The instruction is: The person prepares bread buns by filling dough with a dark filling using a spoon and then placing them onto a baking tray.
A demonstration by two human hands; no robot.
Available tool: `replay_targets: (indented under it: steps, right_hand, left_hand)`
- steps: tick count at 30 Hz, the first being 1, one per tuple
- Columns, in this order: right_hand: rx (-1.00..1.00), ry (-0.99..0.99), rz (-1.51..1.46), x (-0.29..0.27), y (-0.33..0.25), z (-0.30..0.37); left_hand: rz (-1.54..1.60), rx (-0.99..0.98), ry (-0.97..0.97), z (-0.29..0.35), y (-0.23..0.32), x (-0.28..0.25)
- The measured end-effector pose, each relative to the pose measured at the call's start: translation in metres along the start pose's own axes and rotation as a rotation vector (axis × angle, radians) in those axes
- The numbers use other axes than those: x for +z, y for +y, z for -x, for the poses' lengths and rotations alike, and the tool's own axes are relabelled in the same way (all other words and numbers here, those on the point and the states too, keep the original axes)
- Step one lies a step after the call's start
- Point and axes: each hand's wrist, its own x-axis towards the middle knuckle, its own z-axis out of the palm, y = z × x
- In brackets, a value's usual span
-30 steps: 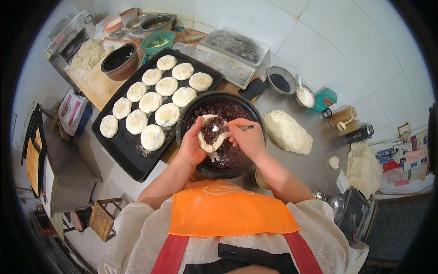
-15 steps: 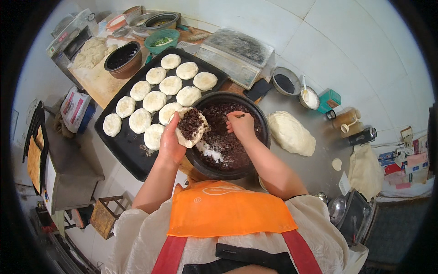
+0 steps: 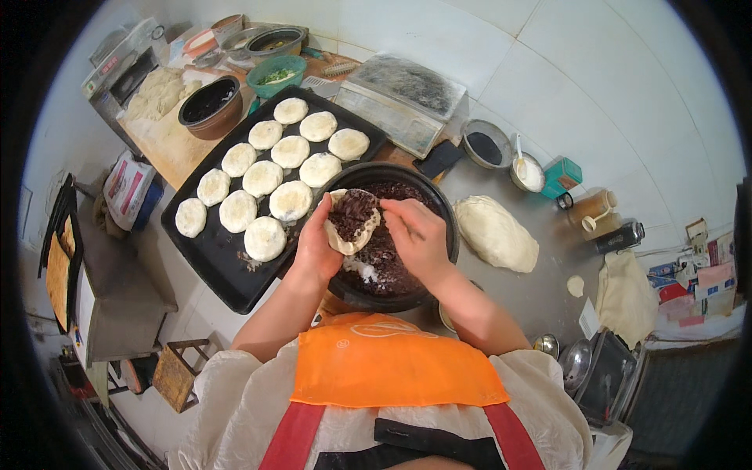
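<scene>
Left hand (image 3: 317, 249) cups the dough wrapper (image 3: 351, 222) loaded with dark bean filling over the black bowl (image 3: 439, 207); right hand (image 3: 417, 239), fingers curled around a thin tool, should press filling centrally, keeping edges clean.

Both bare forearms reach forward from the lower edge and converge. The left hand (image 3: 317, 247) is cupped, palm turned inward, fingers curled up. The right hand (image 3: 419, 235) sits close beside it, knuckles up, fingers pinched together and pointing left.
</scene>
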Motion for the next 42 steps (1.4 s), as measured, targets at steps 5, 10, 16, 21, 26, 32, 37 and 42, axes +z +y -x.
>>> replay_targets:
  steps: [5,10,16,21,26,32,37,42]
  right_hand:
    - [0.589,0.195,-0.585,-0.004,0.001,0.004]
    - [0.913,0.095,-0.876,-0.008,0.022,0.009]
    - [0.846,0.169,-0.47,-0.028,0.035,0.019]
    - [0.441,-0.457,-0.086,-0.017,0.019,0.021]
    - [0.377,-0.233,-0.128,-0.004,0.002,0.01]
    - [0.02,-0.115,0.099,-0.008,0.017,0.016]
    - [0.001,-0.195,0.146,-0.027,0.005,0.004]
    - [0.525,-0.267,-0.486,-0.034,0.05,-0.001]
  left_hand:
    - [0.046,-0.04,0.034,-0.003,-0.004,0.007]
    - [0.08,-0.062,-0.034,-0.004,-0.006,-0.001]
    - [0.074,0.013,-0.03,-0.005,-0.001,-0.005]
    - [0.16,-0.008,-0.049,-0.002,-0.008,0.008]
    - [0.026,-0.031,-0.064,-0.007,-0.024,0.009]
    - [-0.336,-0.077,-0.094,-0.003,-0.019,0.01]
    - [-0.313,-0.108,-0.167,0.002,-0.023,0.0]
    - [-0.321,-0.094,-0.269,0.005,-0.025,0.016]
